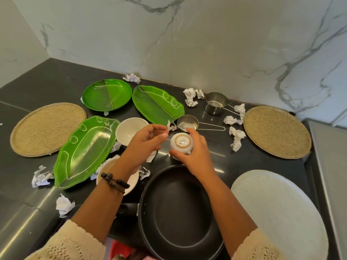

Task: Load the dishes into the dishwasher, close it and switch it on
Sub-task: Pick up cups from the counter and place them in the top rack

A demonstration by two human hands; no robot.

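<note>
My right hand (195, 156) grips a small white cup (181, 143) turned upside down, its base ring facing up, just above the dark counter. My left hand (145, 143) hovers beside it, thumb and fingers pinched on a small scrap of paper (169, 127). Around them lie dishes: a white bowl (127, 129), a round green plate (107, 94), two green leaf-shaped plates (157, 104) (84, 152), two steel measuring cups (187, 123) (215, 103), and a black frying pan (180, 212) in front of me. A second white bowl (131, 182) is partly hidden under my left wrist. No dishwasher is in view.
Woven round mats lie at the left (47, 128) and right (276, 131). A pale round plate (279, 214) sits at the front right. Several crumpled paper balls (235, 136) are scattered over the black counter (47, 81). A marble wall rises behind.
</note>
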